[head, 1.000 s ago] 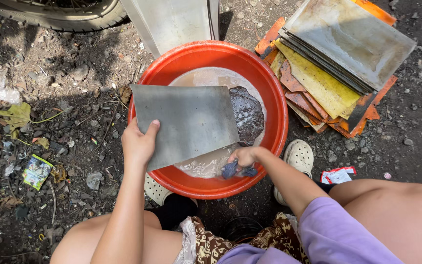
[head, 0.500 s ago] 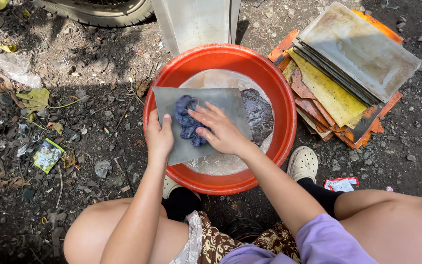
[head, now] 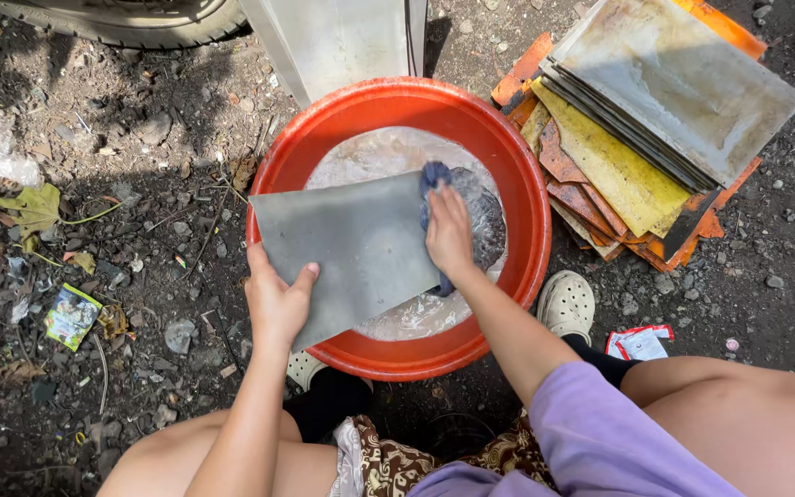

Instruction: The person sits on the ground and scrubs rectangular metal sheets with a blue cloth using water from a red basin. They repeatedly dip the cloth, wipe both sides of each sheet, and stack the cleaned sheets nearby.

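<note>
I see my left hand (head: 276, 299) gripping the near left corner of a grey sheet (head: 351, 244), thumb on top and fingers curled under the edge. The sheet lies tilted across the red basin (head: 273, 198), its near corner sticking out over the rim toward me, the far part over the soapy water (head: 379, 152) inside.

My right hand (head: 449, 232) presses flat on a dark blue rag (head: 434, 175) at the sheet's right edge; the grip there is a palm-down press with fingers closed over the rag, not a pinch. The rag shows above my fingertips and again just under the heel of the hand. Right of it, in the water, sits a dark wet lump (head: 485, 207); what it is I cannot tell.

The basin stands on gravelly ground (head: 140, 184). Just right of it lies a stack of sheets (head: 655, 129), grey on top, yellow and rusty orange below. A pale clog (head: 565, 304) touches the basin's right side, and a small red-and-white sachet (head: 639, 342) lies near it. Beyond the basin stands a metal panel (head: 342, 37), with a tyre (head: 121, 18) at the top left. A green wrapper (head: 72, 316) lies on the ground at the left.
</note>
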